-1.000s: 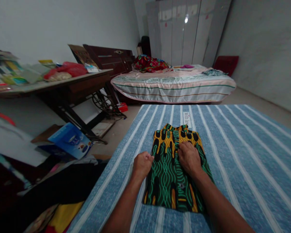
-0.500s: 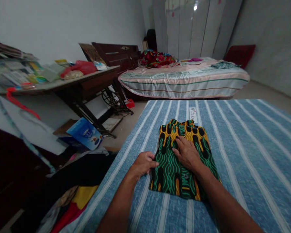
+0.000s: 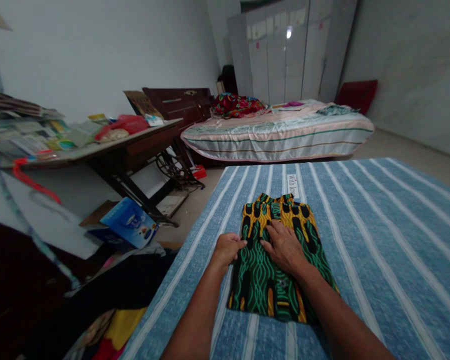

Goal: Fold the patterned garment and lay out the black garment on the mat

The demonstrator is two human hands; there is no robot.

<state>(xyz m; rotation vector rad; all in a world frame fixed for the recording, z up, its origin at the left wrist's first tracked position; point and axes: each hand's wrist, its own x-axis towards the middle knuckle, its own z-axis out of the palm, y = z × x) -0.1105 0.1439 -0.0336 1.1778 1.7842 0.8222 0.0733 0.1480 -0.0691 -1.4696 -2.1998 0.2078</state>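
Observation:
A folded shirt [image 3: 258, 280], patterned in green, black and yellow, lies front up on a blue and white striped bedsheet [image 3: 363, 240]. Its collar points away from me and its button strip runs down the middle. At the shirt's left edge, my left hand [image 3: 228, 248] is closed, thumb over the fabric and fingers curled at the side. My right hand [image 3: 284, 246] rests flat on the chest of the shirt with its fingers spread. The forearm beyond it covers part of the lower right side.
Clothes [image 3: 125, 327] are heaped beside the bed at lower left, near a blue box [image 3: 129, 222]. A sewing-machine table [image 3: 135, 142] bearing clutter stands along the left wall. Another bed [image 3: 277, 142] is beyond, with a wardrobe [image 3: 277, 60] behind it.
My left hand has moved slightly up along the shirt's left edge, its fingers more curled. My right hand stays on the shirt's front. The view has tilted up a little.

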